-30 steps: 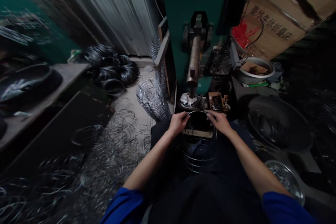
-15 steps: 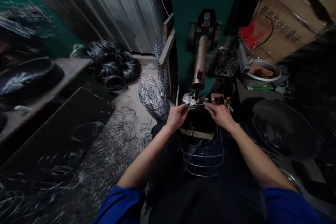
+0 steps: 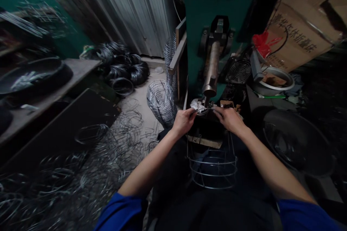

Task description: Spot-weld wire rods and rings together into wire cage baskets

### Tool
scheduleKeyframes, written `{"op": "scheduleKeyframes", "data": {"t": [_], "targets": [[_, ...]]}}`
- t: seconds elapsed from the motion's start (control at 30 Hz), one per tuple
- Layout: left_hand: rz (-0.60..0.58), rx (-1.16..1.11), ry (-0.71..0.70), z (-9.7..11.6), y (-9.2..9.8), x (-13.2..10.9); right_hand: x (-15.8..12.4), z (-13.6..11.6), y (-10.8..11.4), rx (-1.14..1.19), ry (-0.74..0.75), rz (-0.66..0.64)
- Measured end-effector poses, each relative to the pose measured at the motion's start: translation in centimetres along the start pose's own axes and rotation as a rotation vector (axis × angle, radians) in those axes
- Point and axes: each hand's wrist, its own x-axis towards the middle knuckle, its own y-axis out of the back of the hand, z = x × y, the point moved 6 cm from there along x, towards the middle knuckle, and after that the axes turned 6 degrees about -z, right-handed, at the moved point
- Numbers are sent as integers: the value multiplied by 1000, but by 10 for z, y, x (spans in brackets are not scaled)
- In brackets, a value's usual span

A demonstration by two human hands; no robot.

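Note:
A wire basket (image 3: 214, 164) of thin shiny rods hangs from my two hands, its rounded end low before my lap. My left hand (image 3: 184, 121) is closed in a pinch on the left of the basket's far edge. With thumb and fingers, my right hand (image 3: 230, 118) pinches the same edge at the right. Between the hands, that edge lies just under the tip of the metal arm (image 3: 211, 74) of a green machine (image 3: 197, 11). Whether tip and wire touch I cannot tell. White crumpled material (image 3: 197, 104) sits beside my left fingertips.
Stacked wire baskets (image 3: 161, 103) stand left of the machine. Loose wire rings (image 3: 92, 134) cover the floor at left, and dark wire coils (image 3: 127, 66) lie behind. On the right are a big dark pan (image 3: 298, 144), a metal bowl (image 3: 287, 79) and a cardboard box (image 3: 303, 25).
The view has shifted a little, so the scene sits slightly farther right and lower. Both hands keep their pinch on the wire basket, which is almost where it was.

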Motion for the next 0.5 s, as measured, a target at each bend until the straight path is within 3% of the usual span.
{"op": "scheduleKeyframes", "data": {"t": [0.5], "targets": [[-4,-25,16,4,3,4,5,-8,7,-57,-5,-62]]}}
